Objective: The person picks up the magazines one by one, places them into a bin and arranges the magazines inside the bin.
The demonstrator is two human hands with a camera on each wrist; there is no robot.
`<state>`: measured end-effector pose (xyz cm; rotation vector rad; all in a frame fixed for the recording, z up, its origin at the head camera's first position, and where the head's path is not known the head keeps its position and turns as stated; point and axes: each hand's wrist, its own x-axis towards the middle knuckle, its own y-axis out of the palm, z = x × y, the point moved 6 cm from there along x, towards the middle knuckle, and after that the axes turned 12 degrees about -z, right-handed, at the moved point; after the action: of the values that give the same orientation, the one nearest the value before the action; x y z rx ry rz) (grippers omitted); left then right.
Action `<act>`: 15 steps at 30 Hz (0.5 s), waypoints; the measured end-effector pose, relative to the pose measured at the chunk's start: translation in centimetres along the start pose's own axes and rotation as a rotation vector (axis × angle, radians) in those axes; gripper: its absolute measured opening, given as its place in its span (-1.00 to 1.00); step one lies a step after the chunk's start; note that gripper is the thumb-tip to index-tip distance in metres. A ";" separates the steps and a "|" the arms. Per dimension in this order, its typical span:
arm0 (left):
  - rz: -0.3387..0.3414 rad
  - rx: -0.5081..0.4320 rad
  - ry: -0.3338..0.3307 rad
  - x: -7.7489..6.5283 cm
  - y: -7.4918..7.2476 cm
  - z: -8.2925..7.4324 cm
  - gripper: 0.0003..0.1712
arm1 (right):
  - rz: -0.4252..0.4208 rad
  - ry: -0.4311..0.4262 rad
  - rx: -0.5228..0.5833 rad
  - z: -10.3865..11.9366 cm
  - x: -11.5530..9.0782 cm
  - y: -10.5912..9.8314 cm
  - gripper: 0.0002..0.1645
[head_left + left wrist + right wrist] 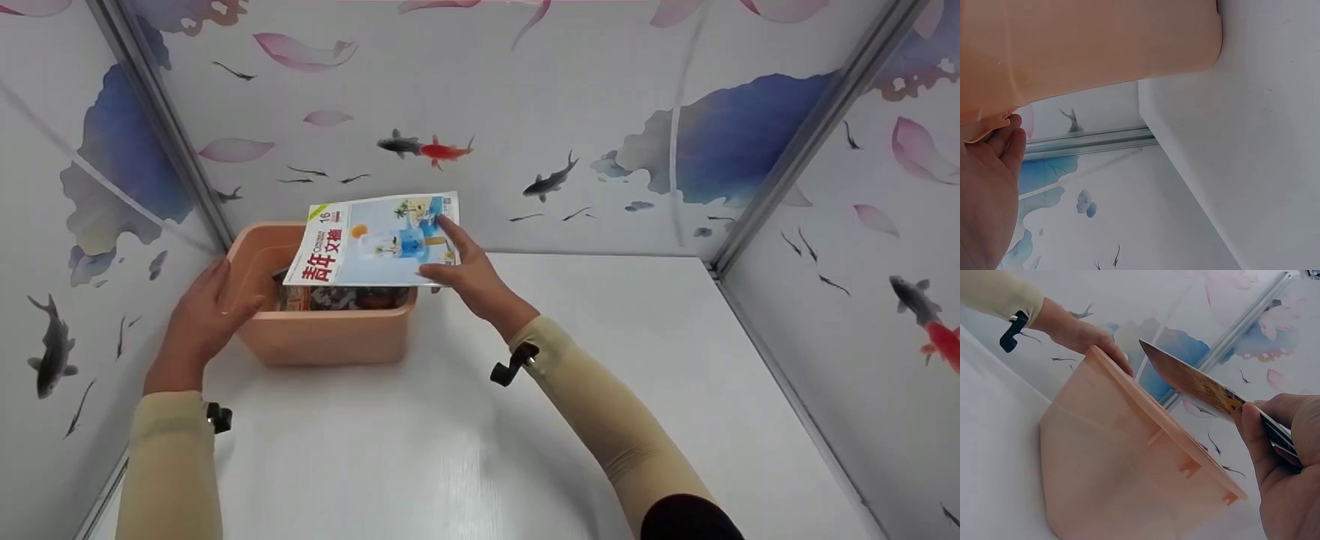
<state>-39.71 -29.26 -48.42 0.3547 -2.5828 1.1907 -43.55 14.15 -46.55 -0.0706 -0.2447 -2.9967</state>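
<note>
A magazine (382, 244) with a pale blue cover and red Chinese lettering is held over an orange plastic bin (330, 339). My right hand (484, 281) pinches its right edge, thumb on one side and fingers on the other. In the right wrist view the magazine (1193, 385) appears nearly edge-on, above the bin's rim. My left hand (196, 322) grips the bin's left rim, with its fingertips tucked under the lip in the left wrist view. Inside the bin, other printed items (349, 298) show partly; the magazine hides the rest.
The bin stands on a white table (420, 450), near the back left corner. White panels (480, 97) printed with fish and petals enclose the table at the back and both sides, with metal posts (161, 124) at the corners.
</note>
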 end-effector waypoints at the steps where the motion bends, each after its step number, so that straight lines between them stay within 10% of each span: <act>1: 0.001 0.004 -0.001 0.0 0.0 0.0 0.28 | 0.001 -0.001 0.008 0.0 0.0 0.2 0.26; 15: 0.012 0.035 -0.009 0.0 0.1 -0.1 0.29 | -0.011 0.001 -0.011 0.1 0.4 2.5 0.24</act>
<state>-39.70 -29.13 -48.46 0.3530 -2.5782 1.2430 -43.61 11.63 -46.06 -0.0692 -0.2293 -3.0088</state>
